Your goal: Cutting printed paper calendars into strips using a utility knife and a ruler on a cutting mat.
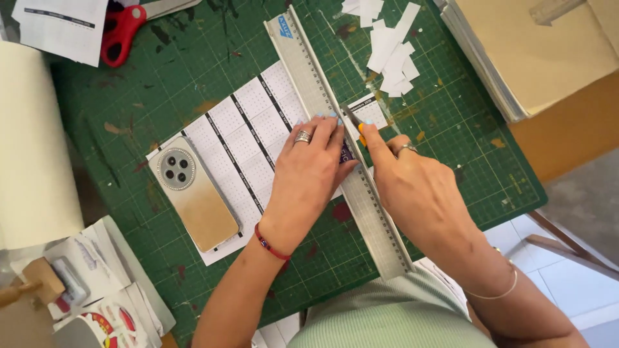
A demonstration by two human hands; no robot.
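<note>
On the green cutting mat, my left hand is pressing spread fingers onto the metal ruler over the printed sheet, while my right hand is pinching a craft knife against the ruler's edge.

I see bright, even daylight; soft shadows fall beneath the hands on the green gridded cutting mat, corners slightly soft.

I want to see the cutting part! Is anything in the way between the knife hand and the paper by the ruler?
Nothing visible is. The right hand presses a small cutting blade onto the white printed paper sheet, against the long grey metal ruler. The left hand lies flat on the ruler, beside the blade, not across it.
</note>
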